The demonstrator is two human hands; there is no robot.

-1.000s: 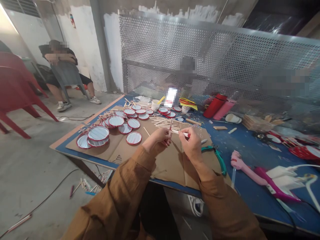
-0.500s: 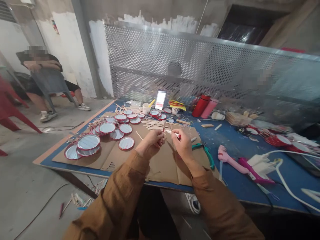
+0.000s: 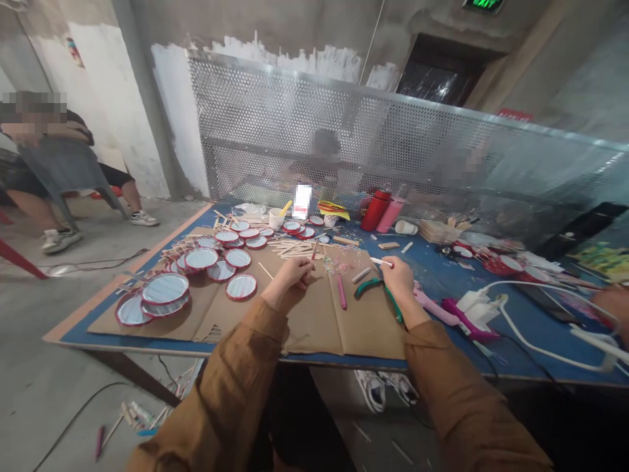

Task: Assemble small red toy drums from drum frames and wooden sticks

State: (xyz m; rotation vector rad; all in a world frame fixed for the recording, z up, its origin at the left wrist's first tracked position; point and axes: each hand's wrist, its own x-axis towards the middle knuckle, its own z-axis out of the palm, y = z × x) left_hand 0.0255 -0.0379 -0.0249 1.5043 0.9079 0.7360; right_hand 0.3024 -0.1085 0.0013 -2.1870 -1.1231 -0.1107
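My left hand (image 3: 292, 278) pinches a thin wooden stick (image 3: 314, 251) upright in its fingertips, above the brown cardboard sheet (image 3: 304, 334). My right hand (image 3: 399, 278) grips a white glue stick (image 3: 381, 262), just above green-handled pliers (image 3: 376, 292). Between the hands lie a pink stick (image 3: 341, 292) and a white stick (image 3: 361, 275). Left of my left hand, round discs with red rims (image 3: 240, 286) and striped silver faces lie on the cardboard, some stacked. Loose wooden craft sticks (image 3: 299, 248) lie in a heap beyond my hands.
The blue table (image 3: 147, 328) holds pink and magenta glue guns (image 3: 437, 308), a white power adapter (image 3: 474, 305), cables, a red flask (image 3: 375, 210) and a pink flask (image 3: 390, 215). A perforated metal screen (image 3: 344, 137) stands behind. Another person's hand (image 3: 612, 305) enters at right; a person (image 3: 49, 157) sits at left.
My hands have moved apart, the right one going right and towards the pliers with the glue stick. The view has turned left and tilted up, showing more of the table's right side.
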